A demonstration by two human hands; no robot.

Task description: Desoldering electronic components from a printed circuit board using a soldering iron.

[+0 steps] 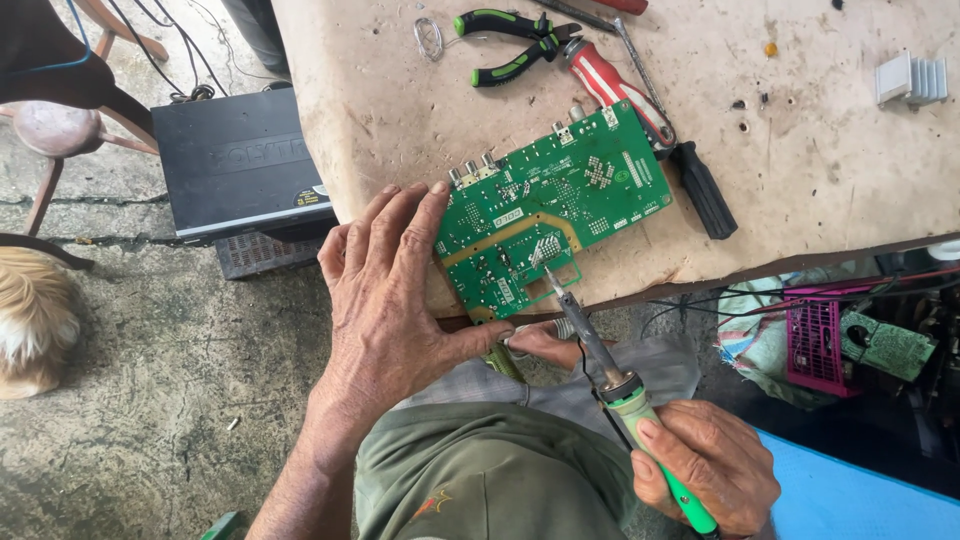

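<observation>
A green circuit board (580,195) lies solder side up on a worn beige table (820,170), its near corner over the table's front edge. My left hand (390,290) grips the board's left end, fingers spread on top and thumb under the edge. My right hand (705,465) holds a soldering iron (610,375) by its green handle. The iron's metal tip touches the board near a cluster of solder points (545,255).
Green-handled pliers (510,45), a red-handled screwdriver (610,80), a black-handled tool (705,190) and a metal heatsink (912,80) lie on the table. A black box (235,160) sits on the concrete floor at left, a furry animal (35,315) beyond it. A pink basket (815,345) with parts stands at right.
</observation>
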